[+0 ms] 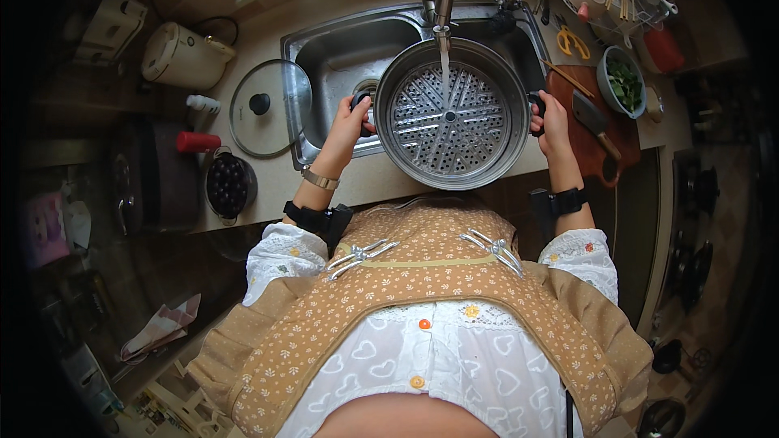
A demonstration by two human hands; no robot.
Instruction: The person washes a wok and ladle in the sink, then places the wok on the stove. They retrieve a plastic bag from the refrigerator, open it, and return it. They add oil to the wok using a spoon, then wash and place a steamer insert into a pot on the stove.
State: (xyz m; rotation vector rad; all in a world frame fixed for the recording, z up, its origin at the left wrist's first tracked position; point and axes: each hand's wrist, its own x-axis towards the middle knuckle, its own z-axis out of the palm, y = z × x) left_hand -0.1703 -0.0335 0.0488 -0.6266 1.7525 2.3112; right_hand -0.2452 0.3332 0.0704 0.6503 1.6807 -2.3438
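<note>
My left hand [355,118] grips the left black handle of a round metal steamer pot [384,152], and my right hand [552,118] grips the handle on its right. Inside the pot lies a perforated metal steamer plate [426,128]. Water runs from the faucet [443,30] down into it. The pot is held over the front edge of the stainless steel sink [341,48], hiding part of the right basin. To the left, a glass lid [268,128] with a black knob overlaps the sink's rim.
At left stand an electric kettle [182,55], a red cylinder [198,142] and a bowl of dark round fruit [228,185]. At right, a cleaver [589,115] lies on a wooden board [593,161], near a bowl of leafy greens [622,82], yellow-handled scissors [572,42] and a dish rack [633,12].
</note>
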